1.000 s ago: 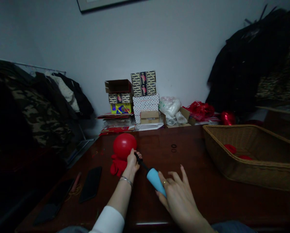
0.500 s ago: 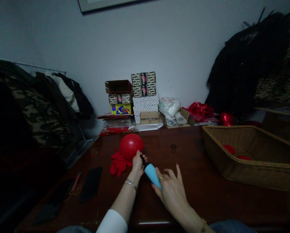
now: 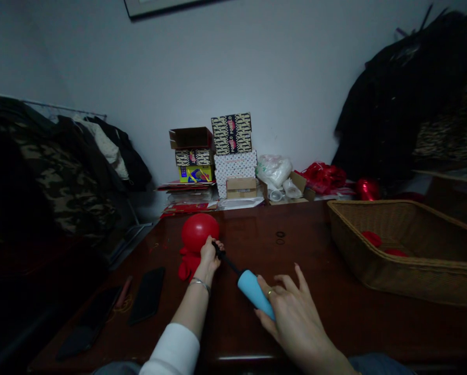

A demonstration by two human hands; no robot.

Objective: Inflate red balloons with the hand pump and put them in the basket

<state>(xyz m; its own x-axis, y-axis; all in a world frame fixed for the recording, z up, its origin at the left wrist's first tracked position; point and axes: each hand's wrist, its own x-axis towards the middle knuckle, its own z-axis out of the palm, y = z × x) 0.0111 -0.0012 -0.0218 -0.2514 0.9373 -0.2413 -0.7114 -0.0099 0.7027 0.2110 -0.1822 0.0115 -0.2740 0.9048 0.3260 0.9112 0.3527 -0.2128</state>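
My left hand (image 3: 210, 253) pinches the neck of an inflated red balloon (image 3: 200, 232) at the black tip of a hand pump (image 3: 256, 294). My right hand (image 3: 292, 307) grips the pump's light blue barrel between thumb and index finger, with the other fingers raised. A black rod shows between the barrel and the black end in my left hand, so the pump is drawn out. Limp red balloons (image 3: 187, 263) lie on the table just under the inflated one, partly hidden by it and my left hand.
A wicker basket (image 3: 405, 271) with a few red pieces stands at the right. Two dark rings (image 3: 280, 238) lie mid-table. Dark flat objects, one a slab (image 3: 147, 295), lie at the left. Stacked boxes (image 3: 235, 169) and a plastic bag (image 3: 273, 171) are at the back.
My hands have drawn apart: the left moved left with the balloon, the right moved down and right with the blue barrel. More of the black rod shows now.
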